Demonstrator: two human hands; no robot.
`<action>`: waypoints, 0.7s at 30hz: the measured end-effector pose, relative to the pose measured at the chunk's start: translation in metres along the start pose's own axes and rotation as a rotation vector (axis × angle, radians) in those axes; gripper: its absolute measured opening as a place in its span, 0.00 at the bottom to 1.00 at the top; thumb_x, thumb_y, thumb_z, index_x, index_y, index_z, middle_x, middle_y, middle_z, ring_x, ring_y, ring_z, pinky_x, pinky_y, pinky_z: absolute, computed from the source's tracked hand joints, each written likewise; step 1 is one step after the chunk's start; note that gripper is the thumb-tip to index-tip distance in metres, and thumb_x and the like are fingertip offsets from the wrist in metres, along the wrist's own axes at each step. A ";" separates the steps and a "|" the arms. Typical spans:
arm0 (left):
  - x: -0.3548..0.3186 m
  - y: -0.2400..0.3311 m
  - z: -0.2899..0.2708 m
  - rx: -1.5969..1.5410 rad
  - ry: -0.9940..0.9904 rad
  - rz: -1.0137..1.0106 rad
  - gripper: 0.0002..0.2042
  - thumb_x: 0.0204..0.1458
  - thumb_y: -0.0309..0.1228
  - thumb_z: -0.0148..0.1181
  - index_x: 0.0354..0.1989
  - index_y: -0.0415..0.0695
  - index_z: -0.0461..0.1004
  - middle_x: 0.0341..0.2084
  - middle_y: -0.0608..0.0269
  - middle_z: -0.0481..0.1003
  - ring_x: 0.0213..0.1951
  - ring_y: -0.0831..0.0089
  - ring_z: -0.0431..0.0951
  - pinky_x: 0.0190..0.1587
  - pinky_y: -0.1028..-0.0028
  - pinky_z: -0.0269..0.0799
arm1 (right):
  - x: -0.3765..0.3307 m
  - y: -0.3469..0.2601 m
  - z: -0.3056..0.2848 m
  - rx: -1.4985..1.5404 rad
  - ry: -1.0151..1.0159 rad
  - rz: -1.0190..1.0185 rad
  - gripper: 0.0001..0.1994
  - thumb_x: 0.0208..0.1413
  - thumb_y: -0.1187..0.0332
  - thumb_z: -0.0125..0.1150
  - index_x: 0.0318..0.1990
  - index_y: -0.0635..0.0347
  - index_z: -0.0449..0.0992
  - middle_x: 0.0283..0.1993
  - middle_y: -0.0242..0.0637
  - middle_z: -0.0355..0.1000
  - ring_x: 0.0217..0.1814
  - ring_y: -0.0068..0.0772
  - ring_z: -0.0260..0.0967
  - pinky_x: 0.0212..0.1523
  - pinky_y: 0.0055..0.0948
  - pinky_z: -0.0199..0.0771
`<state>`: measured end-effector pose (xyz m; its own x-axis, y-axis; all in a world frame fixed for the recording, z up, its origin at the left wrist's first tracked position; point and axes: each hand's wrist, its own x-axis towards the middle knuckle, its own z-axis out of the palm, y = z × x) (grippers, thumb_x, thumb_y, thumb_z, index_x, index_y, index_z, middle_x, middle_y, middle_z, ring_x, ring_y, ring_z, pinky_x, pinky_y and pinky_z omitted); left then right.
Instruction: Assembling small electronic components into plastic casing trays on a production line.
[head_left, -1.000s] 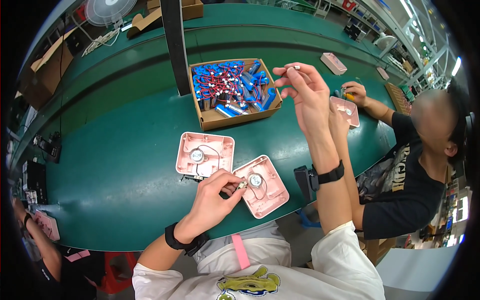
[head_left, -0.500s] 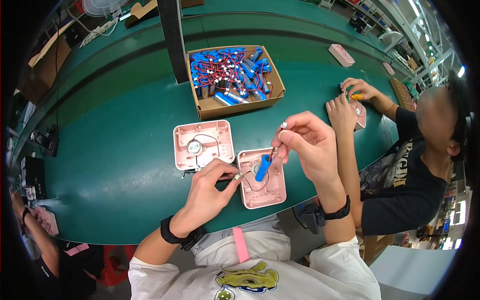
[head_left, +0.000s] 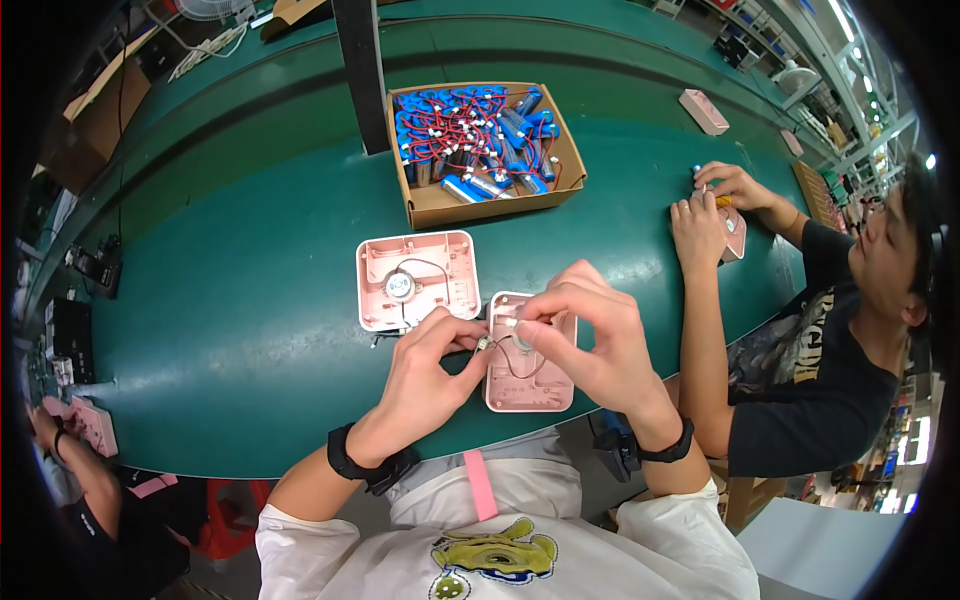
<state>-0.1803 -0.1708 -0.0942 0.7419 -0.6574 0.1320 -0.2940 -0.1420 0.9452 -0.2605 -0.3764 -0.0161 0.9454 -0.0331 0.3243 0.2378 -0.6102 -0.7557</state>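
Observation:
Over the left edge of a pink plastic housing half (head_left: 530, 395), my left hand (head_left: 425, 365) pinches a small circuit board (head_left: 484, 343) with a pale socket. A thin dark wire (head_left: 520, 374) runs from it into the housing. My right hand (head_left: 590, 335) is closed on the white connector plug (head_left: 510, 322) of a battery lead, just right of the board; the two look slightly apart. The blue battery on that lead is hidden behind my right hand. Part of a round speaker (head_left: 523, 342) shows inside the housing.
Another pink housing half (head_left: 440, 250) with a round speaker lies to the left. A cardboard box (head_left: 490, 212) of blue batteries with red leads stands beyond, by a dark post (head_left: 360, 80). At right, a co-worker's hands (head_left: 700, 225) work on another pink housing (head_left: 735, 240).
My right hand has come down and left, bringing the plug close to the board in my left hand. The blue battery has gone out of sight. The whole view has shifted slightly.

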 end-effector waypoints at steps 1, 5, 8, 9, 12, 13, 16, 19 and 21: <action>0.000 0.000 0.001 -0.002 0.006 0.014 0.10 0.54 0.18 0.70 0.43 0.32 0.79 0.41 0.56 0.80 0.44 0.68 0.84 0.49 0.70 0.85 | -0.002 -0.002 0.003 -0.007 -0.014 0.048 0.05 0.54 0.77 0.71 0.37 0.66 0.82 0.37 0.38 0.78 0.48 0.40 0.77 0.51 0.38 0.77; -0.002 -0.009 0.006 -0.042 0.045 0.057 0.09 0.53 0.17 0.69 0.42 0.32 0.78 0.40 0.56 0.79 0.43 0.69 0.84 0.49 0.70 0.86 | -0.009 -0.003 0.024 -0.074 -0.012 0.095 0.05 0.51 0.76 0.72 0.34 0.65 0.82 0.49 0.44 0.77 0.62 0.52 0.72 0.61 0.47 0.72; -0.002 -0.008 0.007 -0.023 0.059 0.085 0.09 0.53 0.16 0.68 0.41 0.32 0.77 0.39 0.56 0.79 0.42 0.70 0.84 0.47 0.71 0.85 | -0.018 0.007 0.039 -0.192 0.053 0.003 0.05 0.50 0.76 0.71 0.33 0.65 0.82 0.60 0.49 0.74 0.72 0.59 0.65 0.67 0.51 0.68; -0.003 -0.009 0.006 -0.012 0.066 0.101 0.09 0.53 0.16 0.68 0.41 0.32 0.77 0.38 0.56 0.79 0.41 0.70 0.84 0.47 0.71 0.85 | -0.020 0.009 0.043 -0.183 0.050 0.015 0.04 0.50 0.76 0.71 0.33 0.66 0.81 0.64 0.50 0.72 0.75 0.62 0.60 0.68 0.52 0.66; -0.003 -0.009 0.006 0.011 0.059 0.083 0.09 0.52 0.15 0.67 0.40 0.32 0.76 0.37 0.56 0.79 0.39 0.72 0.83 0.43 0.73 0.83 | -0.023 0.011 0.049 -0.161 0.050 0.042 0.04 0.50 0.77 0.71 0.32 0.66 0.81 0.71 0.53 0.67 0.82 0.66 0.50 0.71 0.55 0.63; -0.003 -0.009 0.006 0.022 0.055 0.075 0.09 0.52 0.14 0.67 0.40 0.32 0.76 0.37 0.57 0.79 0.38 0.72 0.83 0.41 0.74 0.82 | -0.023 0.010 0.051 -0.163 0.058 0.057 0.04 0.50 0.77 0.70 0.32 0.66 0.81 0.72 0.54 0.66 0.82 0.67 0.49 0.72 0.55 0.62; -0.004 -0.007 0.004 0.010 0.048 0.032 0.08 0.52 0.14 0.67 0.39 0.32 0.75 0.36 0.57 0.78 0.34 0.74 0.81 0.37 0.75 0.79 | -0.024 0.008 0.054 -0.167 0.072 0.088 0.04 0.50 0.77 0.70 0.32 0.66 0.81 0.74 0.55 0.65 0.83 0.67 0.48 0.73 0.56 0.60; -0.004 -0.008 0.005 -0.001 0.052 0.035 0.08 0.51 0.14 0.67 0.38 0.33 0.75 0.35 0.58 0.78 0.30 0.75 0.79 0.34 0.76 0.76 | -0.024 0.008 0.055 -0.152 0.077 0.093 0.04 0.50 0.77 0.70 0.32 0.66 0.81 0.74 0.55 0.65 0.83 0.66 0.48 0.74 0.57 0.59; -0.004 -0.009 0.006 -0.008 0.063 0.089 0.09 0.51 0.14 0.67 0.38 0.33 0.75 0.34 0.58 0.77 0.28 0.75 0.76 0.32 0.76 0.74 | -0.025 0.007 0.055 -0.160 0.074 0.093 0.04 0.50 0.77 0.70 0.32 0.66 0.81 0.74 0.55 0.65 0.83 0.65 0.48 0.74 0.58 0.58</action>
<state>-0.1839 -0.1714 -0.1054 0.7494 -0.6196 0.2335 -0.3556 -0.0791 0.9313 -0.2704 -0.3364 -0.0614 0.9413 -0.1496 0.3025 0.1062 -0.7196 -0.6863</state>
